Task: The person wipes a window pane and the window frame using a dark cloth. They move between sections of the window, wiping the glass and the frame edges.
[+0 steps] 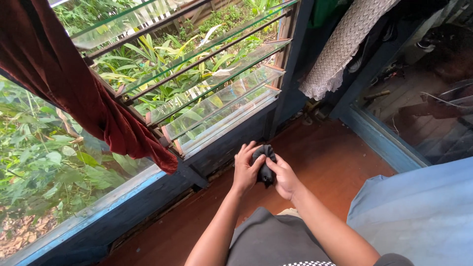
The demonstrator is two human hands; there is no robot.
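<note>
Cloth (pixel 264 167) between both hands, window (pixel 207 83) ahead, curtain (pixel 74 83) at left

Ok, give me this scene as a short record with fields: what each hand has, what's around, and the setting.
left hand: left hand grips the dark cloth from the left side
right hand: right hand holds the same cloth from the right
cloth: small, dark, bunched between both hands
window: glass slat window ahead, slats tilted open, green plants outside
curtain: red curtain hangs at the left of the window
floor: reddish wooden floor below the hands
right side: pale blue sheet
</note>
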